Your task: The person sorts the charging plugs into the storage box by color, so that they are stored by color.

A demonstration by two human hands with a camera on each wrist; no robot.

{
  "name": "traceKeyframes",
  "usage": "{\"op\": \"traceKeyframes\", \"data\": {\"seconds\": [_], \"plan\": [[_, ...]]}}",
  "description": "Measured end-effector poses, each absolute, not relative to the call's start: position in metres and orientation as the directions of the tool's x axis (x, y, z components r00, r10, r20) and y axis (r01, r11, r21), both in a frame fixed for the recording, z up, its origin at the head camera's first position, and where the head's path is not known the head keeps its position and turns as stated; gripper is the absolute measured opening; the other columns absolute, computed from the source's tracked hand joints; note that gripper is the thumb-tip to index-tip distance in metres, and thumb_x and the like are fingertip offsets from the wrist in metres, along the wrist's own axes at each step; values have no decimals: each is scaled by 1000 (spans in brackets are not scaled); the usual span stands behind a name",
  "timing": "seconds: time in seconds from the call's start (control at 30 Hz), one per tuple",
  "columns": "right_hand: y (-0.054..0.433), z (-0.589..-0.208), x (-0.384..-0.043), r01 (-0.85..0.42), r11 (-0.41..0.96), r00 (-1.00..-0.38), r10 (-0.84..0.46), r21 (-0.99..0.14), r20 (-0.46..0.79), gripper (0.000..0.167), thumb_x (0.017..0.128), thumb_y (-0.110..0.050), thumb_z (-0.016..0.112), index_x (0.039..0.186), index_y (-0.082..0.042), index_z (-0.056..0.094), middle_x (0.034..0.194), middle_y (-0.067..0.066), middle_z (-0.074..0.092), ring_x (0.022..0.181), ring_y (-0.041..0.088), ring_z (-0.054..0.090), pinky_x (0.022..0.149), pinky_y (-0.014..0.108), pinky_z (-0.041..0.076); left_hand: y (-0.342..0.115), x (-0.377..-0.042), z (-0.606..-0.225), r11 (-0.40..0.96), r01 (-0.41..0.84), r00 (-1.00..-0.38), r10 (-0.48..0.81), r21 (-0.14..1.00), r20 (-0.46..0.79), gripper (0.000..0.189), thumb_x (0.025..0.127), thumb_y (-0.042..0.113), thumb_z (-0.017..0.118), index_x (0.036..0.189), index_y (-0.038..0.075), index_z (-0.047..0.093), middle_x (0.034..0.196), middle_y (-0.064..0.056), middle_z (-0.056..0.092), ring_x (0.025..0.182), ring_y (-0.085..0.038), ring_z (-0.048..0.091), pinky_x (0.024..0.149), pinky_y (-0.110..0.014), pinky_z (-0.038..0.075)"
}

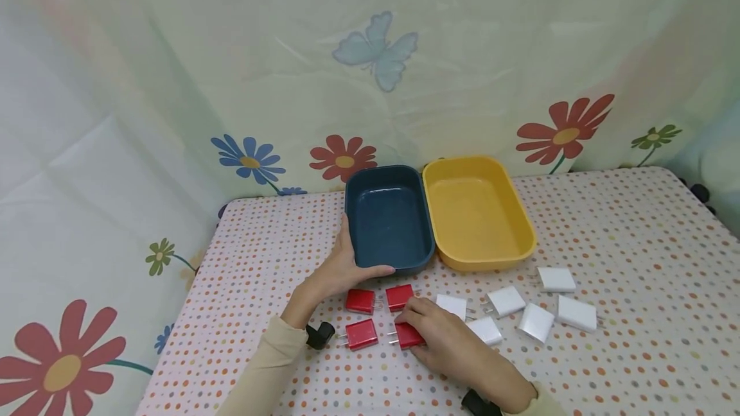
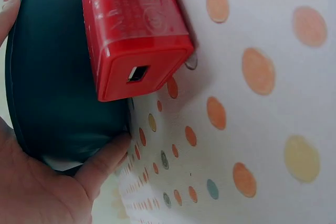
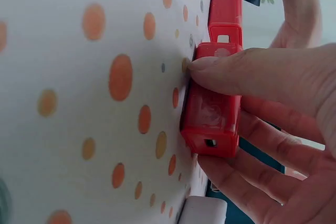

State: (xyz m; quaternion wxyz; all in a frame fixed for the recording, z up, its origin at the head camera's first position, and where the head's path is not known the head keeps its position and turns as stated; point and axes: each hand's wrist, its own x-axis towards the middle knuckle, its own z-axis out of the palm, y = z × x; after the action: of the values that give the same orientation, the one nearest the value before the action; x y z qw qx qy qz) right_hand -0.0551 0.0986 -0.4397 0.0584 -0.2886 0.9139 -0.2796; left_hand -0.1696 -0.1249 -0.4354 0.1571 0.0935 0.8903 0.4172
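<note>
My left hand [image 1: 337, 268] holds the near left corner of a dark blue bin [image 1: 390, 226], thumb along its front wall and fingers at its left side. With thumb and fingers, my right hand [image 1: 448, 342] pinches a red charger plug [image 3: 210, 111] on the tablecloth; its prongs point left in the head view. Three other red charger plugs lie close by: one [image 1: 360, 301] below the left hand, one [image 1: 361, 334] nearer me, and one [image 1: 399, 297] just beyond the right hand. The inside of the blue bin shows nothing in it.
A yellow bin [image 1: 480, 210] stands against the blue bin's right side. Several white charger plugs [image 1: 536, 323] lie scattered to the right of my right hand. Dotted cloth [image 1: 647, 262] covers the table, and a flowered curtain [image 1: 462, 82] hangs behind it.
</note>
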Motion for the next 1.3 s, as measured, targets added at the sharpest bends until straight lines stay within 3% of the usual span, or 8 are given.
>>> {"op": "traceKeyframes", "data": {"seconds": [0.47,0.73,0.97,1.07,1.3], "plan": [[101,-422,-52,-426,702,-861,-508,-571,17,43,76,-11,94,114,-7,75,118,5,66,105,22,63,87,42,61,-123,-171,-435,654,43,-935,292,755,-199,145,77,63,86,166,19,-19,175,-12,-1,159,-38,9,122,-63,27],[107,-376,-74,-530,695,-848,-457,-486,270,50,69,-4,98,114,-7,75,104,1,66,92,16,63,79,31,62,-125,-172,-435,639,60,-928,319,767,-194,143,80,58,86,165,17,-21,175,-13,-4,160,-37,6,123,-62,25],[92,-351,-112,-582,682,-808,-426,-443,406,48,71,1,96,114,2,74,101,8,65,92,22,64,77,34,63,-128,-176,-436,579,83,-914,369,811,-170,140,83,52,85,164,16,-24,173,-12,4,158,-35,10,121,-62,29],[83,-354,-131,-565,675,-823,-415,-475,389,47,73,1,94,115,5,73,102,12,65,94,26,65,79,37,63,-128,-177,-436,547,88,-909,386,832,-157,140,84,49,86,164,17,-24,171,-12,10,156,-34,13,120,-62,31],[60,-381,-159,-431,686,-901,-361,-586,240,45,78,5,89,119,8,72,108,18,65,104,33,64,84,44,63,-128,-177,-437,552,82,-906,387,830,-169,141,84,47,87,163,15,-26,173,-11,7,158,-33,10,122,-60,28]]}}
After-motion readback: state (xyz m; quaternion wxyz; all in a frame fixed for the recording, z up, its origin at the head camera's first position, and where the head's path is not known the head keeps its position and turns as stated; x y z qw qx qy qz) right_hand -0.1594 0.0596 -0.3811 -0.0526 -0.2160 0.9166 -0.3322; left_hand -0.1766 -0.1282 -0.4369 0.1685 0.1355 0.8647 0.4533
